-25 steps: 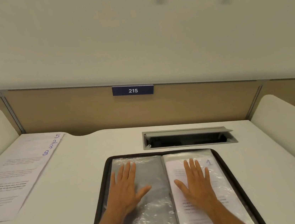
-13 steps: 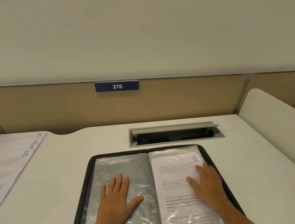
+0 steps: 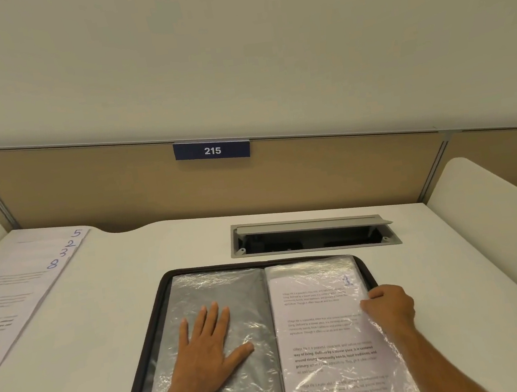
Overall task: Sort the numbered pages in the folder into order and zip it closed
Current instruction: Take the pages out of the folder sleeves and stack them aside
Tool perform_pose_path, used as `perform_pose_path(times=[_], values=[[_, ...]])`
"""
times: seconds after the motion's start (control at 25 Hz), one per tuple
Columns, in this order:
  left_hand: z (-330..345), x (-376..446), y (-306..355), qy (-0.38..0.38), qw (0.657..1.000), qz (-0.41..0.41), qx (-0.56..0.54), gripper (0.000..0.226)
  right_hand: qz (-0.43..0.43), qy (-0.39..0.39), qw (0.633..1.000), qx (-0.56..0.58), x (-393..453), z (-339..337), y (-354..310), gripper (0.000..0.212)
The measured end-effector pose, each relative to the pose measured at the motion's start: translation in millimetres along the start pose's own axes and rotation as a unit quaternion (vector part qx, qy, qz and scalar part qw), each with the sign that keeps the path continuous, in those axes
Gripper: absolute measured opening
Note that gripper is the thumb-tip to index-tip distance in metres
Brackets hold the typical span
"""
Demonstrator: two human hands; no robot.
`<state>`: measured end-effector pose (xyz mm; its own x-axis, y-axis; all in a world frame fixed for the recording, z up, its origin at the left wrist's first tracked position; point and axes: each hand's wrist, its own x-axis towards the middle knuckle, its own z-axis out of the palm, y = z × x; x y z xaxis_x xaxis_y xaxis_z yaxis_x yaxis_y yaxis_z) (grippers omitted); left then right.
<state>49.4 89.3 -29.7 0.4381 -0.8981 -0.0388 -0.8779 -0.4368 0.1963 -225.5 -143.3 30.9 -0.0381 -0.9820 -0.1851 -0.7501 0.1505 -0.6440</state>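
Observation:
A black zip folder [image 3: 161,292] lies open on the desk in front of me, its clear plastic sleeves spread flat. The left sleeve [image 3: 216,285] is grey and holds no page; my left hand [image 3: 209,348] presses flat on it, fingers apart. The right sleeve holds a printed page marked 1 [image 3: 322,325]. My right hand [image 3: 389,305] is curled at that sleeve's outer right edge, fingers pinching it. A fanned stack of loose numbered pages [image 3: 18,290], showing 5, 2, 3 and 8, lies at the far left of the desk.
A grey cable hatch [image 3: 314,234] is set into the white desk [image 3: 455,269] just behind the folder, its lid raised. A tan partition with a blue 215 label [image 3: 212,150] closes the back. White rounded side panels [image 3: 484,187] flank the desk.
My right hand has slid from the middle of page 1 to the sleeve's right edge and curled onto it. The left hand stays flat. The view has shifted slightly.

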Motion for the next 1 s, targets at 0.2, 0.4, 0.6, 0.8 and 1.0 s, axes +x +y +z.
perform_pose_path(times=[0.2, 0.4, 0.6, 0.8, 1.0], values=[[-29, 11, 8, -0.023, 0.999, -0.047, 0.000, 0.103, 0.079, -0.113, 0.984, 0.110, 7, -20, -32, 0.014], [-71, 24, 60, 0.018, 0.951, -0.035, -0.308, 0.071, 0.017, -0.275, 0.937, 0.215, -30, -52, -98, 0.012], [-139, 40, 112, -0.015, 0.780, -0.102, -0.617, 0.056, -0.040, -0.398, 0.872, 0.283, -75, -36, -153, 0.027], [-161, 41, 90, 0.022, 0.793, -0.129, -0.595, 0.027, -0.028, -0.466, 0.820, 0.331, -99, -4, -170, 0.071], [-172, 38, 31, 0.033, 0.792, -0.187, -0.580, 0.018, -0.047, -0.347, 0.887, 0.301, -85, 18, -152, 0.060]])
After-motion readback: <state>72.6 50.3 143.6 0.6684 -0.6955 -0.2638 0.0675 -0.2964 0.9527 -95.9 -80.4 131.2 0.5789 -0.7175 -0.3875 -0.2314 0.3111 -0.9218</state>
